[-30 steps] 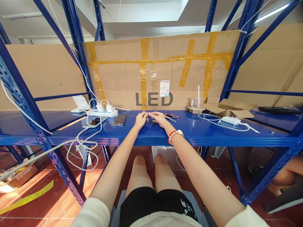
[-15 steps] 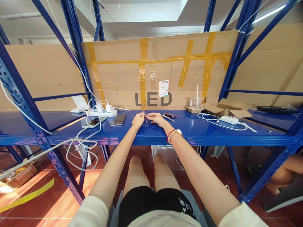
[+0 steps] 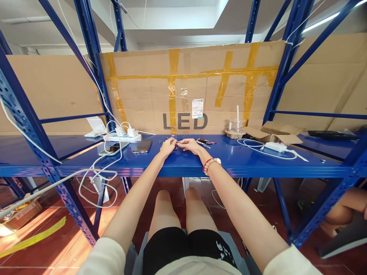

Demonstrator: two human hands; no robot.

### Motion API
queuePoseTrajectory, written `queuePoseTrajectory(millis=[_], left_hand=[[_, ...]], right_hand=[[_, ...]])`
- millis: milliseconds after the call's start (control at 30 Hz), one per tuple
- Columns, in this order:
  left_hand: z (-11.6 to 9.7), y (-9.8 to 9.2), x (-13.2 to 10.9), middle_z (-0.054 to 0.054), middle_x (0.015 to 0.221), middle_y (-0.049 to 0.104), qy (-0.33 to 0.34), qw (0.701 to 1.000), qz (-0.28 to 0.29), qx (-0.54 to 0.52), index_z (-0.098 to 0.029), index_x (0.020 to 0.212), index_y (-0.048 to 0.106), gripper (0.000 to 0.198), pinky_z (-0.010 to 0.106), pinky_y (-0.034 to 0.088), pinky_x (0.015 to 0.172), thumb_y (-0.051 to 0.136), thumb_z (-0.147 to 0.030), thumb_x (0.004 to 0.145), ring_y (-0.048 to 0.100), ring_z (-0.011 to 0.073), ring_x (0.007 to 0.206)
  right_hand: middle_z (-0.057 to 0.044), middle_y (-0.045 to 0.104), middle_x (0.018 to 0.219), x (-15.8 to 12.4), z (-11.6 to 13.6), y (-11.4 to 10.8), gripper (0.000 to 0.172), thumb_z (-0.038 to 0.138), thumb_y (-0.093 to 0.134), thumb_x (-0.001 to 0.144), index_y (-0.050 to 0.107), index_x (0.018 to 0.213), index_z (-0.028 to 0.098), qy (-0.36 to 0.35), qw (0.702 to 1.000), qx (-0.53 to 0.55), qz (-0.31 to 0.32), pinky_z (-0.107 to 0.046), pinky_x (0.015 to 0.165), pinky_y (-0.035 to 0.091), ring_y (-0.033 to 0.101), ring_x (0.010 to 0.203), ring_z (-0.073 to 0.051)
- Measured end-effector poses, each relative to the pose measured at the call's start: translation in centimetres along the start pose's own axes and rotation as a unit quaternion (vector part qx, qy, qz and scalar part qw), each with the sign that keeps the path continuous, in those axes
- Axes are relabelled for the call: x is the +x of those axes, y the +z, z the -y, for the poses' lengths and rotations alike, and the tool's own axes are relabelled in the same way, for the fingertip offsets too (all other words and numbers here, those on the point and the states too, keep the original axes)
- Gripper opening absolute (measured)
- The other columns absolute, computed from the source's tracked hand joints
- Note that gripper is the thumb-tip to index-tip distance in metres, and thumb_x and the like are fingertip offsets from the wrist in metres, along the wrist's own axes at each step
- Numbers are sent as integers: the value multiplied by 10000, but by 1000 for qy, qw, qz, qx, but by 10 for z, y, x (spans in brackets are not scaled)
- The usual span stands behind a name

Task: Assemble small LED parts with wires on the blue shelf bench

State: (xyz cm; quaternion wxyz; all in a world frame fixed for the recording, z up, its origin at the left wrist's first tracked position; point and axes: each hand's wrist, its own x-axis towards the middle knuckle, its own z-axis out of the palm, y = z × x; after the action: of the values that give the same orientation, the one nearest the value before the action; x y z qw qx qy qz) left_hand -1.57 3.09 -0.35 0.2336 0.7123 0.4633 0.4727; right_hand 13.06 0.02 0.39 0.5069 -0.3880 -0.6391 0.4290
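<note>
My left hand (image 3: 168,146) and my right hand (image 3: 188,144) meet over the middle of the blue shelf (image 3: 229,156). The fingers of both are pinched close together on a small dark and reddish piece (image 3: 176,146), too small to name and mostly hidden by the fingertips. Just right of my right hand lies a small heap of pens or slim hand tools (image 3: 205,142), red and silver. A dark phone (image 3: 142,146) rests left of my left hand. Tiny bits lie on the shelf by the left fingers.
At the left stands a white power strip (image 3: 122,137) with plugs and looping cables, beside another phone (image 3: 114,149). Toward the right are a clear cup with a straw (image 3: 236,124), an opened cardboard box (image 3: 272,133) and a white adapter (image 3: 275,146). Taped cardboard (image 3: 137,91) walls the back.
The view has shifted slightly. My hands stay at the same spot, the fingertips a little differently placed around the small piece.
</note>
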Motion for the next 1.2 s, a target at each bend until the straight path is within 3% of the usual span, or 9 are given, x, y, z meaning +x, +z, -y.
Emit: queuePoseTrajectory(millis=[233,400,700,867,1033,1200], left_hand=[[-9,-3,-7,-13,542,569,45,998,30,10,-185,705,572,208,240,430,657,453,-339,781,525,115,567],[-11,0,-8,-16,550,571,81,996,42,-10,-176,782,583,153,227,432,614,463,-270,767,534,109,544],[-10,-1,-5,3,615,609,45,998,-12,47,-196,766,606,207,246,422,657,425,-294,789,553,134,627],[-13,-1,-5,5,606,594,56,997,11,49,-187,675,592,265,241,406,661,391,-301,805,530,132,625],[-14,0,-6,-13,510,488,40,996,73,-22,-159,545,486,318,218,359,569,386,-300,813,441,90,505],[-14,1,-5,-56,455,372,-25,981,97,-164,-149,644,499,279,189,287,467,410,-353,811,312,50,408]], right_hand=[[-23,651,751,0,1,0,209,267,755,537,678,693,152,33,998,23,-40,-170,522,417,537,650,-82],[-1,625,703,0,2,0,173,250,745,566,663,686,156,47,996,48,-63,-166,521,417,522,628,-72],[-33,624,806,1,6,3,173,298,706,639,655,728,159,67,994,52,-63,-160,492,414,530,670,-89],[-24,639,905,5,0,-1,201,270,708,636,671,819,194,51,995,64,-58,-149,534,415,543,716,-79],[-16,643,998,6,-4,-4,243,239,709,633,685,874,220,45,996,63,-44,-147,581,411,558,787,-80],[-9,639,1043,5,-1,-5,284,230,696,655,678,938,246,54,996,73,-19,-174,647,424,565,852,-97]])
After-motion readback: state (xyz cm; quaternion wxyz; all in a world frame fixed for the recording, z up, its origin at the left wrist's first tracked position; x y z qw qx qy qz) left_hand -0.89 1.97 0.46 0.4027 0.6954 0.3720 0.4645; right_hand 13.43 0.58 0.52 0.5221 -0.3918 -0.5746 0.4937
